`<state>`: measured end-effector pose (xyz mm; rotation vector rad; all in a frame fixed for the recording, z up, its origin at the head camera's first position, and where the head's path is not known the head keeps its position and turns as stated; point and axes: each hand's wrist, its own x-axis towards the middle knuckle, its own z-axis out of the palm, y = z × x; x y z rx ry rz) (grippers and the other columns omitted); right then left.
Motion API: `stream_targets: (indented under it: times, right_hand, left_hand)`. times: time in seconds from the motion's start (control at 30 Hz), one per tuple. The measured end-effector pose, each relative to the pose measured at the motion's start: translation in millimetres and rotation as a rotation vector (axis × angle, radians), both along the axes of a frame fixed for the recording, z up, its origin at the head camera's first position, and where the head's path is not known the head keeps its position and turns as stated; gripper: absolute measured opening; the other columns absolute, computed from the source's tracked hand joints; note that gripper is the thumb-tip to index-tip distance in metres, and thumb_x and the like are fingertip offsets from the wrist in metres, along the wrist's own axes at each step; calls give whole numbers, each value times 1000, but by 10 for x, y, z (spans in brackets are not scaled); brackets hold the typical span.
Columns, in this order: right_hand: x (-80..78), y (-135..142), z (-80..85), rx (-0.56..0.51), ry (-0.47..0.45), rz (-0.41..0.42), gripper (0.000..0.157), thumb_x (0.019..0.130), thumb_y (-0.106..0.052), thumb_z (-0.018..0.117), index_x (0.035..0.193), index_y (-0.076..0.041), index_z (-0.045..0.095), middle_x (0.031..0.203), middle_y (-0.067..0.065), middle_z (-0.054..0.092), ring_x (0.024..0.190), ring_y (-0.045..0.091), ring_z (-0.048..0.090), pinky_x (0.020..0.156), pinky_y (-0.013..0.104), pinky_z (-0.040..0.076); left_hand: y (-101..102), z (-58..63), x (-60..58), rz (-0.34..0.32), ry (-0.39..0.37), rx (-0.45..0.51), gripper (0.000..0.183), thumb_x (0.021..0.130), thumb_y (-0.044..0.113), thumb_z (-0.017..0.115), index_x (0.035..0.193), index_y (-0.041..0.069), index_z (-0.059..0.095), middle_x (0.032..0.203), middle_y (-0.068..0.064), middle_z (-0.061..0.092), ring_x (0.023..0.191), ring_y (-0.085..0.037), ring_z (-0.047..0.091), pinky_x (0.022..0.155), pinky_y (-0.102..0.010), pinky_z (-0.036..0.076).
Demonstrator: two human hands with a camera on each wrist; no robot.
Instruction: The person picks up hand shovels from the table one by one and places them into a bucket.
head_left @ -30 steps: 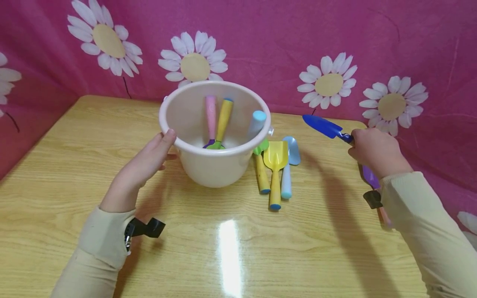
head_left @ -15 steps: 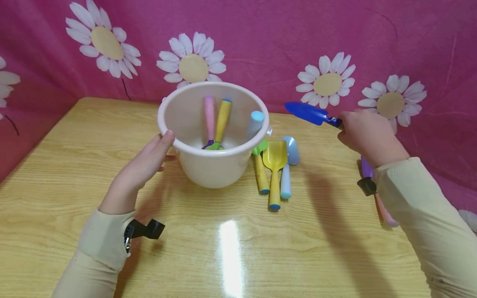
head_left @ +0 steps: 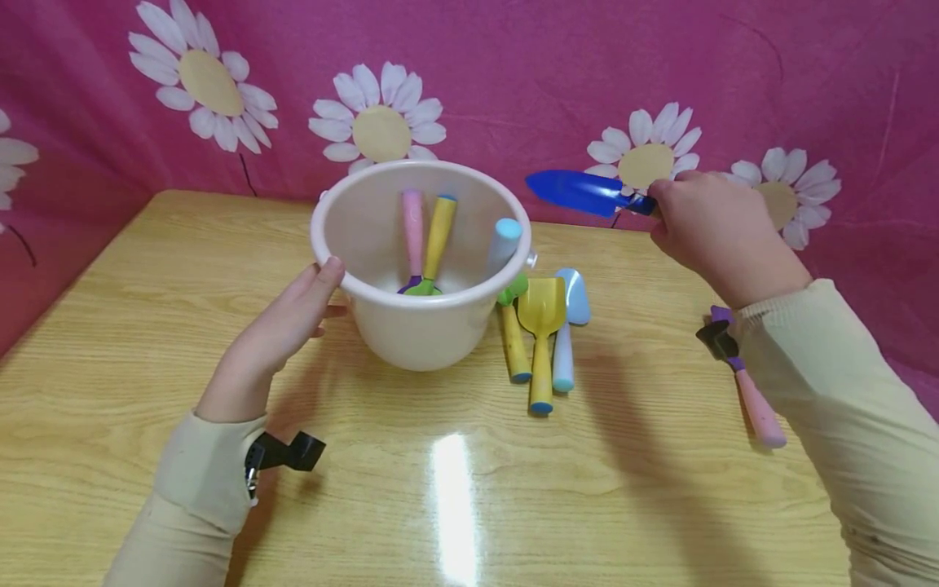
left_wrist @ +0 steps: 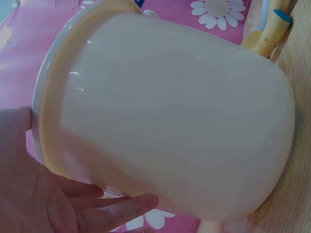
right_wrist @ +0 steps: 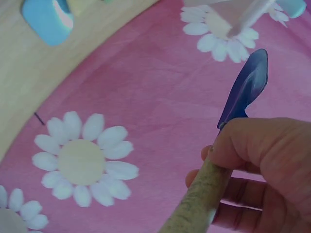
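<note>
Right hand (head_left: 722,232) grips the trowel (head_left: 575,192) pointing left — toward the bucket (head_left: 421,330) (left hand (head_left: 279,322) touching, fingers straight) near the far table edge (head_left: 242,204).

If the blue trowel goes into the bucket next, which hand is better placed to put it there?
Probably the right hand: it grips the blue trowel, whose blade points toward the bucket. The left hand holds no tool and touches the bucket.

Bucket (head_left: 421,334) smooth plastic; trowel (head_left: 575,191) glossy, perhaps metal.
</note>
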<state>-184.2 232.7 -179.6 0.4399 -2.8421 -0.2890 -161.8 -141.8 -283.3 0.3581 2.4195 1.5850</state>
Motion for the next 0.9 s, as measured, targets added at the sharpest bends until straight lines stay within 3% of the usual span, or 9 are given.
stream_targets:
  times: [0.2, 0.37, 0.63, 0.9]
  right_hand:
    - [40, -215, 140, 15, 19, 28, 15, 77, -2, 61, 90, 4, 59, 70, 17, 54, 57, 30, 50, 48, 44, 46]
    - [109, -419, 222, 39, 36, 59, 14, 77, -3, 61, 89, 3, 58, 72, 16, 54, 60, 31, 51, 45, 46, 45]
    - [251, -777, 341, 139, 36, 99, 18, 80, -5, 59, 96, 2, 60, 80, 17, 56, 68, 31, 52, 50, 46, 48]
    - [352, -1036, 347, 240, -3, 131, 15, 82, -4, 60, 96, 0, 62, 85, 15, 57, 78, 30, 50, 53, 49, 48]
  left_hand:
    - [0, -3, 0, 1, 1, 4, 63, 95, 49, 16, 145, 13, 5, 146, -16, 13, 118, -46, 36, 84, -62, 29]
    - [2, -1, 4, 1, 7, 9, 63, 95, 49, 16, 145, 13, 5, 147, -15, 12, 118, -46, 36, 84, -63, 29]
    - [1, 4, 4, 4, 8, 13, 64, 94, 50, 17, 145, 13, 5, 147, -15, 13, 118, -46, 36, 85, -63, 28]
    - [6, -11, 2, 6, -3, 22, 65, 94, 50, 17, 145, 12, 6, 146, -15, 14, 119, -46, 35, 83, -60, 32]
